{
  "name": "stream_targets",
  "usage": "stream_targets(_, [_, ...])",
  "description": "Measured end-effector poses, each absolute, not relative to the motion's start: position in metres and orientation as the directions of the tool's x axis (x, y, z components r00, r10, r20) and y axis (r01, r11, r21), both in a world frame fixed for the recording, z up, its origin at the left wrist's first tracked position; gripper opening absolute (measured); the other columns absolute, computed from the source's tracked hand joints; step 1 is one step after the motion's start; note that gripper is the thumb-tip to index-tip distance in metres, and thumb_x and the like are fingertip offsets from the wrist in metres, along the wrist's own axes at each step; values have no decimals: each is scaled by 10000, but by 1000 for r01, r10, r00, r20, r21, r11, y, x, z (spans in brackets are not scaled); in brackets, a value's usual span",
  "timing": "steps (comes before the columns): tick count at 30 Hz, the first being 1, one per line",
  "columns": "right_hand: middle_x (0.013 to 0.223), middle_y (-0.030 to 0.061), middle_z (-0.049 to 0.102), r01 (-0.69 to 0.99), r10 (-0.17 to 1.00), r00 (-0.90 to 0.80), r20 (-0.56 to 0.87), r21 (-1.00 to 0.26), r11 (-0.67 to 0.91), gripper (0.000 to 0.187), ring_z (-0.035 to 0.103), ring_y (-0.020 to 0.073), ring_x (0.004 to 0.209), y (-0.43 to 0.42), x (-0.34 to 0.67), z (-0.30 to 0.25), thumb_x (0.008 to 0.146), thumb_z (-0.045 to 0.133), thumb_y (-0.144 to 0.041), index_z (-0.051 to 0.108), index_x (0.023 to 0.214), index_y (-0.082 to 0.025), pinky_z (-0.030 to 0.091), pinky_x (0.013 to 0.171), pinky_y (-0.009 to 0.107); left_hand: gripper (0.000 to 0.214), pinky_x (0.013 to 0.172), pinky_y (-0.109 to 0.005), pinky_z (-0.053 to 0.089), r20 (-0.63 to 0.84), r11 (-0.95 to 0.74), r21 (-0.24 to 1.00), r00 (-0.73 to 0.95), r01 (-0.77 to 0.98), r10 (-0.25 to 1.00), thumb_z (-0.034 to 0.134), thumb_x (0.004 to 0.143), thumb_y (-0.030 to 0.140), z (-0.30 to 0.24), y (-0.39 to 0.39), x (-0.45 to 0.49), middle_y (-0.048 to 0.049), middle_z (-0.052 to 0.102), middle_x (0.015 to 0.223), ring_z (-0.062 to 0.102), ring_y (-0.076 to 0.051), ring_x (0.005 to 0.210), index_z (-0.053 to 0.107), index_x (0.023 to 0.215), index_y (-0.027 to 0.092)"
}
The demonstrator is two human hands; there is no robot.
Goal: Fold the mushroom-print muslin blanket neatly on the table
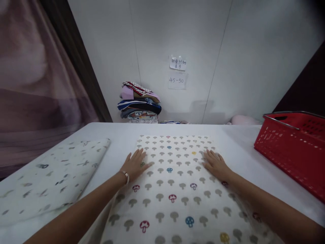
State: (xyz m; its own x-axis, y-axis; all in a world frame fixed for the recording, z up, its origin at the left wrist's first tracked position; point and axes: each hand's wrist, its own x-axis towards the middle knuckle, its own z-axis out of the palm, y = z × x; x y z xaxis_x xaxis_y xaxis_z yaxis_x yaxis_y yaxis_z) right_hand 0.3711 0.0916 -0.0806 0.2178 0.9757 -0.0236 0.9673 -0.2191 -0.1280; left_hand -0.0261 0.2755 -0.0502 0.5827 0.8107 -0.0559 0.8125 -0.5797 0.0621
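A white cloth with mushroom prints (175, 183) lies spread over the middle of the table, running down past the bottom of the view. My left hand (135, 164) rests flat on its left side, fingers spread, with a bracelet at the wrist. On the right side of the same cloth my right hand (215, 164) also lies flat, fingers apart. Neither hand grips anything. To the left, a folded white cloth with leaf-like prints (56, 179) lies on the table, apart from my left hand.
A red plastic basket (286, 149) with a metal handle stands at the table's right. Behind the white table (119, 132), a stack of folded clothes (139, 103) rises by the wall. Paper signs (177, 81) hang there. A pinkish curtain (38, 84) hangs at left.
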Motion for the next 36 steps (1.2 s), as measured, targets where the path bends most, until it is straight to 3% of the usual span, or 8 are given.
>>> stream_targets(4, [1526,28,153,969,976,213,-43,-120,-217,664,92,244,1406,66,371,-85,892,212,-608,277,1447,-250,118,1131,471,743,1135,-442,87,-128,-580,88,586,810,800,260,849,623,-66,240,-52,-44,116,1527,59,-233,1412,194,1460,204])
stream_targets(9, [1527,60,142,963,967,231,-111,-115,-244,623,82,243,1407,68,362,-61,917,225,-523,282,1445,-198,118,1127,475,745,1126,-474,63,-183,-572,109,582,813,793,270,855,600,-44,236,-42,-69,78,1531,35,-246,1413,179,1461,175])
stream_targets(13, [1527,51,132,956,964,252,-81,-133,-261,620,90,254,1403,24,358,-57,910,230,-537,260,1452,-238,159,1117,500,771,1129,-467,46,-132,-580,141,596,802,792,273,856,623,-31,198,-57,-87,67,1531,23,-245,1413,178,1459,151])
stream_targets(17, [1510,31,208,984,992,123,28,-133,-118,580,165,270,1389,-50,364,-79,911,230,-549,255,1443,-319,214,1081,563,767,1129,-458,85,-95,-660,123,671,741,735,297,842,659,-46,134,-91,-79,144,1525,88,-250,1408,226,1449,195])
stream_targets(26, [1511,62,198,979,987,157,16,-136,-153,585,165,262,1389,-82,363,-88,911,248,-551,354,1404,-254,193,1087,562,682,1118,-485,122,-90,-613,144,627,777,774,318,868,591,-53,112,-99,-73,180,1520,129,-243,1403,259,1436,217])
stream_targets(29, [1495,63,251,950,982,191,-5,-252,-186,566,202,270,1378,-80,364,-74,911,258,-547,385,1387,-269,204,1081,570,661,1100,-494,185,-91,-589,153,604,794,791,314,873,579,-43,111,-98,-86,208,1512,156,-257,1397,289,1424,214])
stream_targets(32, [1473,63,307,878,962,260,85,-435,-199,553,215,264,1376,-88,368,-59,907,283,-547,424,1362,-265,170,1098,563,644,1094,-513,206,41,-633,143,634,761,772,325,878,573,-38,93,-97,-95,245,1501,173,-271,1391,327,1404,202])
stream_targets(36, [1309,80,536,746,864,408,294,-653,-130,471,418,253,1275,-114,369,-51,869,416,-540,594,1188,-243,265,1093,489,527,1065,-487,298,285,-822,134,773,554,567,400,886,506,-43,52,-85,-100,413,1416,344,-256,1319,448,1315,204])
